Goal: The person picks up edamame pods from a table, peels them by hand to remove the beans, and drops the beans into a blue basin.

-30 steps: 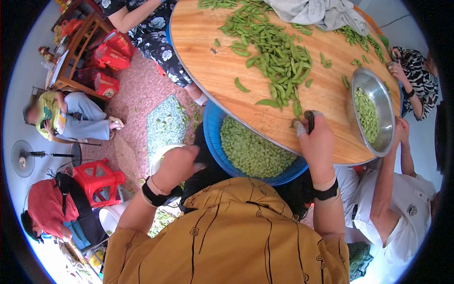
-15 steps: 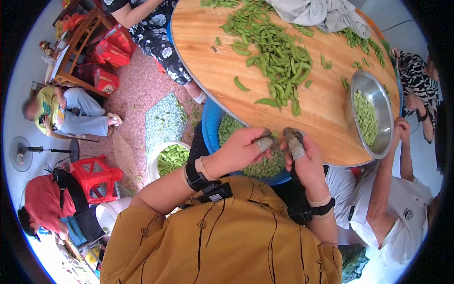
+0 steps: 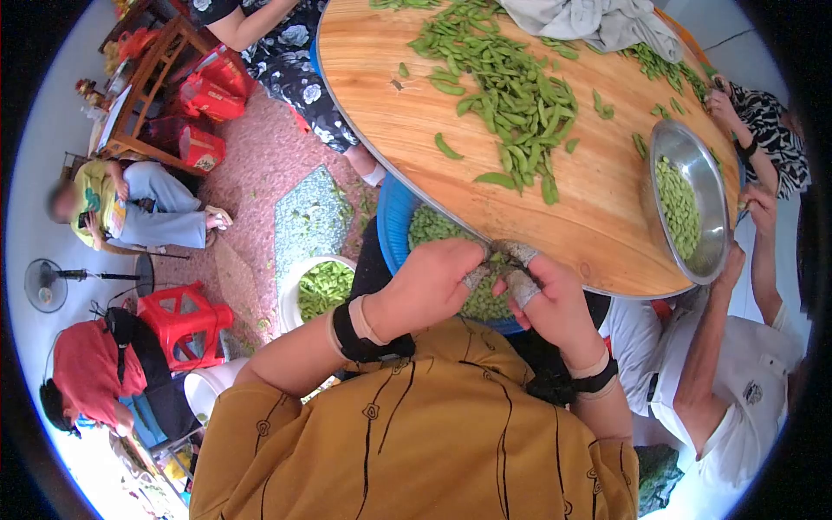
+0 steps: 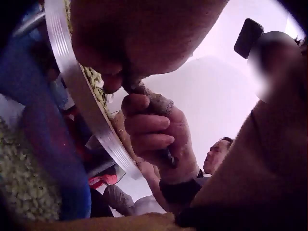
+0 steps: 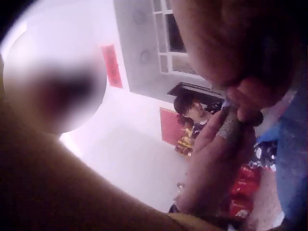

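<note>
Just at the near rim of the round wooden table (image 3: pixel 607 234), over a blue plastic basin of shelled green beans (image 3: pixel 392 227), the two hands meet. The left hand (image 3: pixel 433 282) and the right hand (image 3: pixel 546 299) have their taped fingertips (image 3: pixel 522 286) pressed together around a small green pod (image 3: pixel 497 260), which both pinch; most of it is hidden between the fingers. The left wrist view shows the right hand's fingers curled, with the table's metal edge band just beside them. Each wrist carries one black strap, two in all.

Beside the basin, on the floor away from the table, stands one white bucket of green pods (image 3: pixel 319 286). On the table, past its near rim, lies one long heap of green soybean pods (image 3: pixel 511 95), with single pods scattered beside it. Toward the table's right edge sits one round steel bowl holding shelled beans (image 3: pixel 706 208). At the far rim lies one crumpled grey cloth (image 3: pixel 598 22).

Two other persons sit at the table's right side, one in a white shirt (image 3: pixel 745 373), and one in a dark flowered dress (image 3: pixel 286 52) at its far left. Well apart from the table, on the reddish speckled floor (image 3: pixel 260 165), are one red plastic stool (image 3: pixel 184 322), one standing fan (image 3: pixel 43 284), and two more seated persons.
</note>
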The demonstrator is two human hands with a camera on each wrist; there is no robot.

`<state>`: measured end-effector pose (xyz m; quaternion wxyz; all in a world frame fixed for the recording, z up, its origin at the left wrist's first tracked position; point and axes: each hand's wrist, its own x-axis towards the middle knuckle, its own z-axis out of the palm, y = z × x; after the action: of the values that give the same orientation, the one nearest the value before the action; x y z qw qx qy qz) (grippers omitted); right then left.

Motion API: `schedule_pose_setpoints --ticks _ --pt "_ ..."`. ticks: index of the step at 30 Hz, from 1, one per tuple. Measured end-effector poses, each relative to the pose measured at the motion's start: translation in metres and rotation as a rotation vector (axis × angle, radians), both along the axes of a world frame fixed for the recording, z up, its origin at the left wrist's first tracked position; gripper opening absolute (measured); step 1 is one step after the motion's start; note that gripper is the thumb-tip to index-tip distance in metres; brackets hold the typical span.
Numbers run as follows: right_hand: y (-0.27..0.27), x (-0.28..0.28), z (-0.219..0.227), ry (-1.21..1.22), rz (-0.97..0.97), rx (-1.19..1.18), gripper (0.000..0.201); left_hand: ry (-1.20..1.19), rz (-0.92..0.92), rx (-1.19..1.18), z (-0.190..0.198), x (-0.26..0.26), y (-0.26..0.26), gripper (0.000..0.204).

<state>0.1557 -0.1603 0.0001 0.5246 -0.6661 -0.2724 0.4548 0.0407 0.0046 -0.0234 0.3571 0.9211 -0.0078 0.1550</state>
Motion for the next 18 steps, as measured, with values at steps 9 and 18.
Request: schedule_pose_setpoints --ticks 9,18 --pt "0.008 -0.008 -0.029 -0.762 -0.004 0.404 0.023 0.506 -0.21 -1.99 -0.013 -0.01 0.004 0.024" --pt "0.008 0.0 -0.011 0.016 0.016 -0.008 0.021 0.584 -0.188 -1.93 -0.022 -0.014 0.012 0.019"
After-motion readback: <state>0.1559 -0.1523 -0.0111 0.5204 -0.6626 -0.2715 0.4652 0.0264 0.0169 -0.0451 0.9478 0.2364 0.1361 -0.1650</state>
